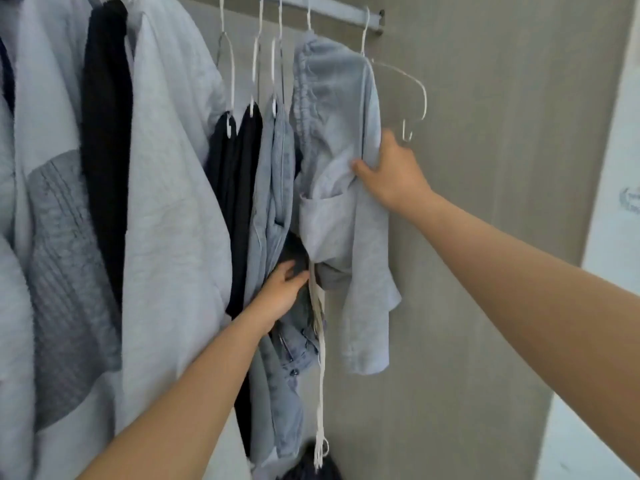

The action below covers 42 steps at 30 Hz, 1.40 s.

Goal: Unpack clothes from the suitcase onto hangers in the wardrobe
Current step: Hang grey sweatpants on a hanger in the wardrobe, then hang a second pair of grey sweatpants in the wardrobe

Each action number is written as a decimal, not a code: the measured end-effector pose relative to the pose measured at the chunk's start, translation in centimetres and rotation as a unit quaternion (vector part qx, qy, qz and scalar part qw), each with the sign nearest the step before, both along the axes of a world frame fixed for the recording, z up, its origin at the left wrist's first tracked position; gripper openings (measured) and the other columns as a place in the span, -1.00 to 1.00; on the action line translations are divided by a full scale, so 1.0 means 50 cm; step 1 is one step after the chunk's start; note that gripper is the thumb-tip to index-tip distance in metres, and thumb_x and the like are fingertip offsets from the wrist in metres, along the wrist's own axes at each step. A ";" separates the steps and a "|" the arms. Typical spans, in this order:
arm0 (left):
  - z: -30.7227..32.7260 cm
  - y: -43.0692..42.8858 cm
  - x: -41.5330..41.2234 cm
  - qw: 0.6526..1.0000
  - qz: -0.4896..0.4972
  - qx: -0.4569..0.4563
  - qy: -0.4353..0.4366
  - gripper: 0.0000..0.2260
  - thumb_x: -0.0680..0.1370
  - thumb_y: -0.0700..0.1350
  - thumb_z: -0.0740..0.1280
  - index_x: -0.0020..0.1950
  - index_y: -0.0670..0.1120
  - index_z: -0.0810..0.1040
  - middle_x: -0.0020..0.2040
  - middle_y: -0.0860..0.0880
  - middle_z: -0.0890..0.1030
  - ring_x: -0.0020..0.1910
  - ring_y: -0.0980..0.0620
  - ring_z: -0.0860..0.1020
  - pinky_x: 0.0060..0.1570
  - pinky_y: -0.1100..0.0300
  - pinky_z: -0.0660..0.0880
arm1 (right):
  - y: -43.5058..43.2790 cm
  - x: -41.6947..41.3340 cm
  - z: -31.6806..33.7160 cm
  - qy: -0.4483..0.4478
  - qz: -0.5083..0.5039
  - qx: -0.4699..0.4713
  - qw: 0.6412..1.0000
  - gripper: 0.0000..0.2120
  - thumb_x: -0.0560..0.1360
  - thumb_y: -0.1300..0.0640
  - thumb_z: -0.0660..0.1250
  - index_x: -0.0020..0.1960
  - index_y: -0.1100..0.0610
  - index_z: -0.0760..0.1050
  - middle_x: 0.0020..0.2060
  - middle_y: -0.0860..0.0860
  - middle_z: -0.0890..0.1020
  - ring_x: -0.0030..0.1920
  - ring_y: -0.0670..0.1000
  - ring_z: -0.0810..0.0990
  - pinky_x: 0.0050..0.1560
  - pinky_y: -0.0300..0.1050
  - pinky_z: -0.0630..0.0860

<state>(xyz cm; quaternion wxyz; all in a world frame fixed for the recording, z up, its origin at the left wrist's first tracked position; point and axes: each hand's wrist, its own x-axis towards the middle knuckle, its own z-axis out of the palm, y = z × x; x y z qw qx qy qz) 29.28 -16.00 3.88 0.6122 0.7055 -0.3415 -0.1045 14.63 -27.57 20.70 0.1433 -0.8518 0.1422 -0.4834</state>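
Fingers [294, 270] of the left hand [282, 289] are tucked into the gap between the jeans [277, 174] and the pale sweatpants [332, 133], against a bit of dark cloth. Whether anything is actually gripped there can't be told, tbh. A white drawstring [322, 375] is left dangling just below that hand. Higher up, the side edge of the sweatpants is pinched by the right hand [391, 174], thumb in front, other fingers hidden behind the cloth. The sweatpants are draped over a white hanger [417, 95] at the right end of the rail [332, 13]. Further left, the jeans, two dark pieces [239, 174] and pale jackets [173, 185] are hung in a row.
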 end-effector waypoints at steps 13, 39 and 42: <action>-0.298 0.037 -0.424 0.996 0.065 0.049 -0.023 -0.82 0.60 -0.16 0.25 0.19 -0.04 0.53 0.05 0.01 0.57 0.04 0.04 0.54 -0.08 0.32 0.41 | -0.004 -0.417 -0.626 0.192 0.017 0.253 0.948 -0.76 0.53 0.11 0.28 0.18 0.12 0.52 -0.14 0.01 0.64 -0.05 0.03 0.62 -0.16 -0.30 0.47; -1.104 -0.445 -0.885 0.863 -0.232 0.439 0.091 -0.76 0.59 -0.19 0.15 0.21 -0.09 0.50 0.08 0.02 0.52 -0.03 0.05 0.48 -0.14 0.22 0.41 | -0.319 -1.103 -1.421 0.363 -0.336 0.558 0.667 -0.72 0.58 0.16 0.11 0.16 -0.03 0.52 0.03 0.01 0.64 0.00 0.09 0.58 0.00 -0.07 0.49; -1.212 -0.513 -0.851 0.826 -0.248 0.499 0.082 -0.72 0.56 -0.21 0.14 0.22 -0.09 0.50 0.07 0.01 0.52 -0.09 0.00 0.51 -0.13 0.06 0.52 | -0.353 -1.074 -1.528 0.360 -0.369 0.588 0.623 -0.75 0.56 0.17 0.11 0.07 -0.07 0.52 -0.01 -0.02 0.65 -0.05 0.08 0.59 0.00 0.00 0.54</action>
